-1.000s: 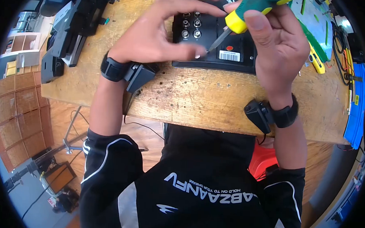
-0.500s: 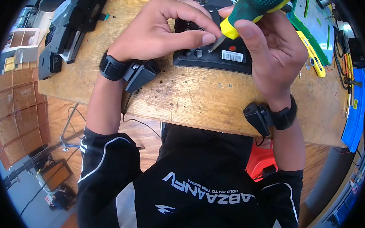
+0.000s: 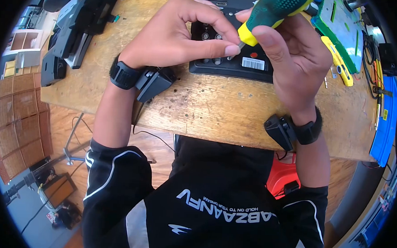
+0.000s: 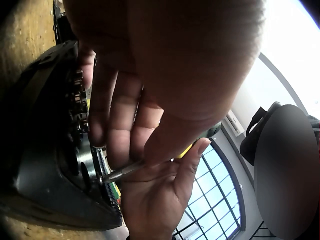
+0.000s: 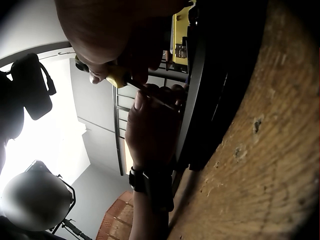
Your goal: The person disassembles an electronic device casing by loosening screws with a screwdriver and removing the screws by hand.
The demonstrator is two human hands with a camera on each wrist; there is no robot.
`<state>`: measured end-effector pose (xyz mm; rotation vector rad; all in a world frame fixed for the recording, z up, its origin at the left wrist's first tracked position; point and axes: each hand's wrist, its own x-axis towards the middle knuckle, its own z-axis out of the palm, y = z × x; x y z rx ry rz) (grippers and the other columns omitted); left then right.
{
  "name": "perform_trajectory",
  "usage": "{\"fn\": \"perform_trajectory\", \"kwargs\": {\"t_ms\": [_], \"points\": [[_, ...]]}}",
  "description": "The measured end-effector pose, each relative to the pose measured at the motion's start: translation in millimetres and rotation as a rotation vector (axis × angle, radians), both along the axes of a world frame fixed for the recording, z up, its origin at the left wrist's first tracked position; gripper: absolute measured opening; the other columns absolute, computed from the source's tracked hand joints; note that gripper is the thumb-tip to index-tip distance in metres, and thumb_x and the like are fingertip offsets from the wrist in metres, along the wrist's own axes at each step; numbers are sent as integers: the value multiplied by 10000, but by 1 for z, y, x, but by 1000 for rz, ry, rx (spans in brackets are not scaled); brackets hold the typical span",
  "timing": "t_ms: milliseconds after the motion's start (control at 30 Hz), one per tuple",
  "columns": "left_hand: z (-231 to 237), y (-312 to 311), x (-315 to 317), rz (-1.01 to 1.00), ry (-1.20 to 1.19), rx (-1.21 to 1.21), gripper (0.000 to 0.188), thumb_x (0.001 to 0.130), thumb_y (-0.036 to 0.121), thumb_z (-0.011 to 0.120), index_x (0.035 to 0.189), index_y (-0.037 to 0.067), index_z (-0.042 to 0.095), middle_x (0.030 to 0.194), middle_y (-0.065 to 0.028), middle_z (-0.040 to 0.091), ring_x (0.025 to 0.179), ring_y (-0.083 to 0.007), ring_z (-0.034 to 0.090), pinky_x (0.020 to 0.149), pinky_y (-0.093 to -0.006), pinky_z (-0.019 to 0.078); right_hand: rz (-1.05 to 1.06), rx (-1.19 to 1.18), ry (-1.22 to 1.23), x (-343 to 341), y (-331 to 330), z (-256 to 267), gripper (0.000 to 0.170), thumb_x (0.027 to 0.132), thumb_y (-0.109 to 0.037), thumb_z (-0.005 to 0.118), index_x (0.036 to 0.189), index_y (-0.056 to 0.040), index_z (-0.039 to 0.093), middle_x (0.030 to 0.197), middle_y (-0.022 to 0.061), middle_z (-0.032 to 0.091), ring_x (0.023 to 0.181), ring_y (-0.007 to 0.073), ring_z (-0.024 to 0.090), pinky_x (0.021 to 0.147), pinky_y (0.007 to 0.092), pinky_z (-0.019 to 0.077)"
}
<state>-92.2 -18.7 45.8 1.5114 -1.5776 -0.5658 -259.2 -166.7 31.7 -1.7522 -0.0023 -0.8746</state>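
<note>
The right hand (image 3: 301,62) grips a green and yellow screwdriver (image 3: 274,14), which slants down to the left. In the left wrist view its metal shaft (image 4: 122,171) meets a screw spot near the edge of a black device (image 4: 45,175). Thumb and forefinger of the left hand (image 3: 175,39) pinch the shaft just below the yellow collar. The black device (image 3: 227,70) lies on the bench with a barcode label (image 3: 253,63), a red dot and round metal connectors facing up. From the right wrist view, the left hand (image 5: 152,122) is beside the device, around the shaft.
A yellow cutter (image 3: 338,61) and a green-edged tray (image 3: 340,32) lie at the right, with cables (image 3: 374,65) and a blue bin (image 3: 386,119) farther out. Black equipment (image 3: 78,25) stands on the left of the wooden bench (image 3: 199,106).
The left hand's thumb and forefinger have closed from spread onto the screwdriver shaft. The screwdriver and right hand have shifted slightly; the tip stays near the same screw spot.
</note>
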Motion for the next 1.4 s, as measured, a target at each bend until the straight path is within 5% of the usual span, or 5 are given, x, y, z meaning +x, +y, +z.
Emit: {"fn": "perform_trajectory", "kwargs": {"t_ms": [167,533,1000,1067,1400], "points": [[5,4,0,1,-42,62,404,708,192,941,1065,80,788,1042,-87,736,978,-205,684,889,-327,526,13,-53,-28,4,-6,-3,310,887,-113,812,1098,91,713,924,98,752,784,98,682,677,220,532],[-6,0,-9,80,-61,-158,194,748,114,903,858,34,765,846,-32,710,827,-151,657,786,-287,496,69,-306,-182,7,-12,4,486,736,-159,932,1108,73,722,988,125,711,894,171,688,789,276,530],[-6,8,-8,58,-103,-198,263,796,187,903,987,43,794,875,-22,756,714,-88,618,688,-243,490,247,-138,-64,4,-5,5,277,862,-82,788,1085,52,694,1187,138,656,916,131,642,812,257,516],[-13,22,0,242,-30,125,453,800,307,882,1101,11,718,1031,-40,732,937,-140,683,844,-285,548,224,-137,-77,9,-8,-5,287,855,-103,804,1078,39,693,1181,131,656,916,129,640,813,253,513],[-2,8,5,1,-188,-120,250,800,90,864,1028,49,768,1049,-28,757,992,-121,687,937,-291,510,207,-215,-212,13,-4,-6,361,832,-124,795,1125,53,682,1156,147,659,977,186,646,855,260,505]]}}
